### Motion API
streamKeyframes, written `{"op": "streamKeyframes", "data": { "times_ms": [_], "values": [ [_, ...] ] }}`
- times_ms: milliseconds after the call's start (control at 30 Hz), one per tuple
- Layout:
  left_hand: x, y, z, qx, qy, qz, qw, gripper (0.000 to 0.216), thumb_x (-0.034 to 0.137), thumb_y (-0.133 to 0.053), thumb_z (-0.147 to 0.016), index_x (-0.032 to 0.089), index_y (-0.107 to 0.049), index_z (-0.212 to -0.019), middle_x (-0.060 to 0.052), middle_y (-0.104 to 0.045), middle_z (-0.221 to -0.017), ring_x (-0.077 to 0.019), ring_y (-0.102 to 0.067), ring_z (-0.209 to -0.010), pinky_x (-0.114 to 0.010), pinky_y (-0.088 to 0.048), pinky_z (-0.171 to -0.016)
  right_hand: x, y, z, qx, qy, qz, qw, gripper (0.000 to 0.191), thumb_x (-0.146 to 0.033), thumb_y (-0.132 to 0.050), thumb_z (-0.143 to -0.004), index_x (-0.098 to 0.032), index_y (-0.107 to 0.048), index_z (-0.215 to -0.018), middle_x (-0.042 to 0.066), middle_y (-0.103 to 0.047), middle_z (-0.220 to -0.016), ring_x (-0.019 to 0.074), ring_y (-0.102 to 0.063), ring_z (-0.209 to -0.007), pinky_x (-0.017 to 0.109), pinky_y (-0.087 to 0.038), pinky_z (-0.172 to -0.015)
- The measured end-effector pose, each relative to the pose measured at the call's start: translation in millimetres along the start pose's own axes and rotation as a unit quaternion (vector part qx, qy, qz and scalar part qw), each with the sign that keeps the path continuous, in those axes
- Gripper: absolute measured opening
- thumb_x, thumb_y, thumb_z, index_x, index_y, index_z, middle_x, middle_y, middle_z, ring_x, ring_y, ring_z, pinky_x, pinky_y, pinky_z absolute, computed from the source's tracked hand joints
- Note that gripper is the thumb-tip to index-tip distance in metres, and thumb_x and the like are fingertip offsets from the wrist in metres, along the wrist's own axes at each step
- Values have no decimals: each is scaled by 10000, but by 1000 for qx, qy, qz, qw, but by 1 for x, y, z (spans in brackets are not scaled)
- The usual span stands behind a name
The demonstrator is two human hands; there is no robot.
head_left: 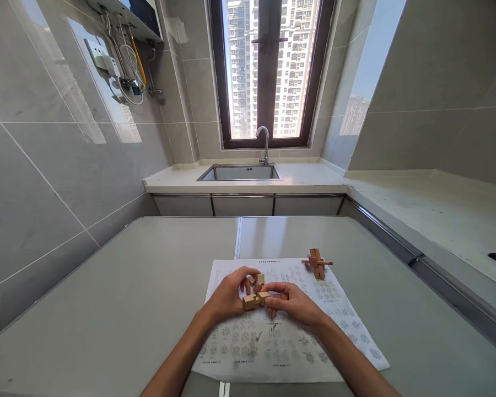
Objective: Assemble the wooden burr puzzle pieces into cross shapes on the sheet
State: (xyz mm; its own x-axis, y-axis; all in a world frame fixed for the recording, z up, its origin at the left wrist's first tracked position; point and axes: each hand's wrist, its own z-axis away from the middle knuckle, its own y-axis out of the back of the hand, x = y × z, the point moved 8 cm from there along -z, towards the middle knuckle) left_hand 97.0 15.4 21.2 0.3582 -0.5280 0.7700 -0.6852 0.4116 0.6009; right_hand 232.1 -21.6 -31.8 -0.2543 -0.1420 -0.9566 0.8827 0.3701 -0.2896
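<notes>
Several light wooden puzzle blocks [251, 301], notched and partly fitted together, are held between both hands above a printed sheet. My left hand [232, 292] curls round them from the left, thumb and fingers closed on the wood. From the right, my right hand [287, 300] pinches a block at the cluster's edge. Fingers hide part of the pieces, so how they interlock cannot be made out fully. Beneath lies the paper sheet [248, 336], covered in small printed diagrams. A darker wooden puzzle [316, 263] of crossed pieces sits at the sheet's upper right corner.
A pale grey table [119, 298] spreads under the sheet. Beyond its far edge are a white counter [306, 175], a steel sink [215, 175] and a faucet [266, 144] below a window. Another counter [442, 204] runs along the right side.
</notes>
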Motion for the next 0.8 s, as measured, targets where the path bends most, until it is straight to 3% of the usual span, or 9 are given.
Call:
{"op": "streamKeyframes", "data": {
  "times_ms": [200,400,500,600,700,800],
  "values": [
    [-2,0,-3,8,-1,33,999,710,428,-877,-707,295,-604,-1348,-21,-679,-1048,-145,-575,-741,-298,-508,-753,-4,9,-3,38,25,-17,999,375,-501,-852,-757,-221,-807,-1002,30,-732,-920,141,-561,-699,295,-474,-733],
    [1,8,-5,50,11,78,996,267,419,-710,-897,219,-739,-1073,-23,-706,-838,-155,-583,-706,-289,-479,-709,0,24,-5,93,30,-90,991,411,-530,-843,-772,-191,-805,-1001,1,-622,-709,132,-493,-666,257,-442,-681],
    [-2,7,-5,49,48,139,988,311,490,-630,-945,192,-697,-1003,-23,-685,-770,-160,-585,-685,-292,-478,-704,2,30,-5,114,31,-112,987,423,-569,-798,-808,-185,-794,-986,12,-623,-749,126,-468,-648,251,-445,-641],
    [-8,5,-7,57,78,234,967,426,595,-534,-970,181,-634,-980,-19,-655,-739,-150,-568,-629,-306,-494,-702,-1,35,-4,139,55,-115,982,335,-503,-831,-801,-217,-761,-963,41,-686,-959,136,-519,-742,243,-472,-658],
    [-12,-2,-9,45,92,350,931,484,632,-488,-976,165,-609,-1015,-62,-684,-841,-176,-628,-668,-311,-513,-654,-3,37,-2,150,67,-117,980,303,-459,-842,-803,-240,-717,-971,55,-683,-1120,190,-600,-956,271,-521,-735],
    [-21,-9,-11,44,112,459,880,441,600,-523,-973,163,-568,-1021,-97,-692,-950,-190,-659,-670,-299,-498,-582,-3,32,-3,124,56,-119,984,347,-469,-827,-818,-246,-693,-1047,59,-678,-1148,202,-656,-932,304,-544,-738]
  ]
}}
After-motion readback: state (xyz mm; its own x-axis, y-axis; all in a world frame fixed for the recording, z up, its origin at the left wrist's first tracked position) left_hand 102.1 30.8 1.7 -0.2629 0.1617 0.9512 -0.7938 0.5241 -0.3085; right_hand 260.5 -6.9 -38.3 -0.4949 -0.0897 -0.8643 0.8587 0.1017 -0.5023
